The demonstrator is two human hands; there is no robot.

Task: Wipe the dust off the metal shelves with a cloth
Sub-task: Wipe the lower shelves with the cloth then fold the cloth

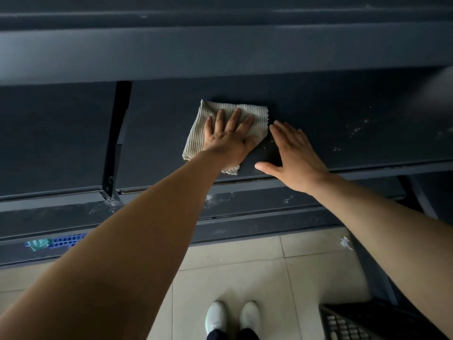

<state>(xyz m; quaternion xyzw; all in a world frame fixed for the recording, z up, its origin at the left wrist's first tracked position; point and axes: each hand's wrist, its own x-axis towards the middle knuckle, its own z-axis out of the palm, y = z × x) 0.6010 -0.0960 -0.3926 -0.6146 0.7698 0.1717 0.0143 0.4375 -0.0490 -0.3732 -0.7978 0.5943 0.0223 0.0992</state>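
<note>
Beige ribbed cloth (259, 114) lies under the left hand (228, 139), whose 4 spread, straight fingers press it flat onto the metal shelf (159, 143). The right hand (294, 153) rests unclenched at the cloth's 3 o'clock, with dust specks (355, 130) beyond.

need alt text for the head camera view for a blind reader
A person's left hand presses a beige cloth flat on a dark metal shelf, the right hand resting open on the shelf beside it. White dust specks lie further right; white shoes stand on tiled floor below.

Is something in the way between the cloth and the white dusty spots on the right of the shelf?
Yes. The right hand lies flat on the shelf beside the cloth, between it and the dusty spots. The left hand presses the cloth.
</note>
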